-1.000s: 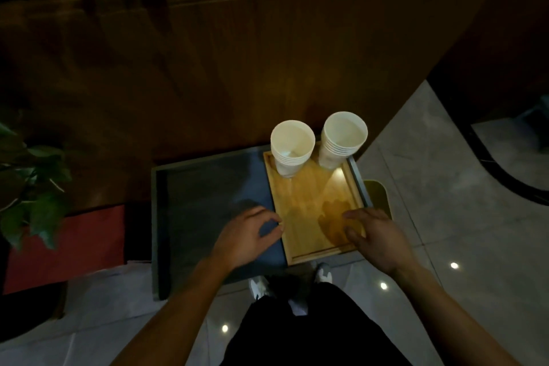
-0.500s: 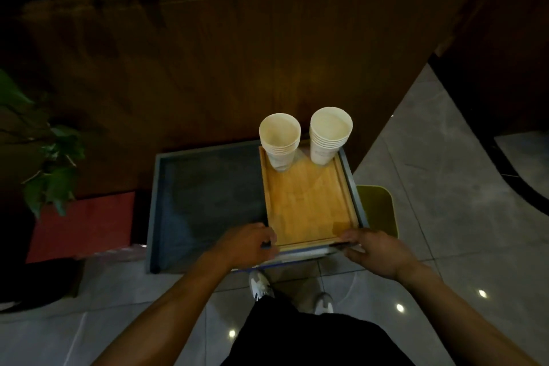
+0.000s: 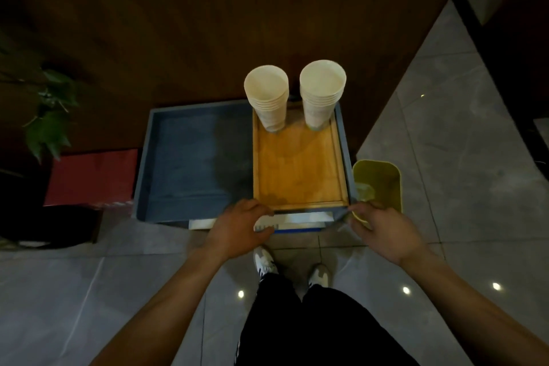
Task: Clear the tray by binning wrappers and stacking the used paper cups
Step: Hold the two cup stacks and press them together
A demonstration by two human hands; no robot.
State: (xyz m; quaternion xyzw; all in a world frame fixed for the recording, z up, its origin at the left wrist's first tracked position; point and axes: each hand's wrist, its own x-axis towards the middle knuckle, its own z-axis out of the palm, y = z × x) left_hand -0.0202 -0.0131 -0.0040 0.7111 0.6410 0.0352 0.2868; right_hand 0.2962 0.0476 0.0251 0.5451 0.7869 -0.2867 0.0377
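Table (image 3: 190,157), grey-blue with a raised lip, lies ahead of both hands and bears the wooden tray (image 3: 300,175) on its right part, probably so the bin stays within easy reach. The tray's floor beyond the fingers looks bare of wrappers, so the job seems nearly done. Yellow bin (image 3: 383,178) stands on the floor just right of the right hand (image 3: 383,232). Two cup stacks (image 3: 269,104) stand upright at the tray's far edge, well apart from either grip. The left hand (image 3: 240,226) curls over the near table edge; whether the right hand's bent fingers pinch the corner, I cannot tell.
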